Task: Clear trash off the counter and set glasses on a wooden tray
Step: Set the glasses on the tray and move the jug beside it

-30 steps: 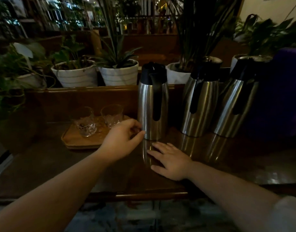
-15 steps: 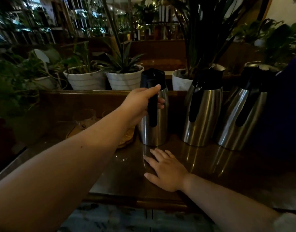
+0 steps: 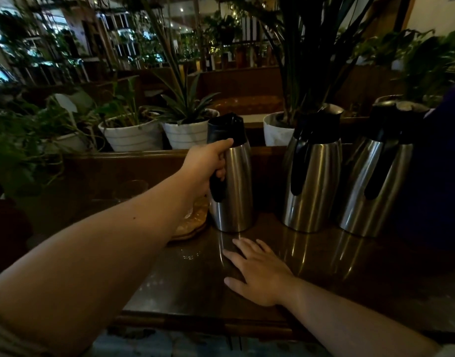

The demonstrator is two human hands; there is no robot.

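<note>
Left hand on a jug handle, right hand flat on the worktop.

Head view: the left hand (image 3: pixel 204 164) is wrapped around the black handle of the nearest steel jug (image 3: pixel 232 176), which stands upright on the dark worktop (image 3: pixel 349 279). Just left of that jug, the wooden tray (image 3: pixel 191 225) lies on the worktop, mostly hidden behind the forearm; a glass (image 3: pixel 129 189) shows dimly further left, but whether it stands on the tray cannot be told. In front of the jug, the right hand (image 3: pixel 259 275) rests palm down, fingers spread, holding nothing. Two more jugs (image 3: pixel 313 173) stand to its right, white plant pots (image 3: pixel 187 132) behind it.
</note>
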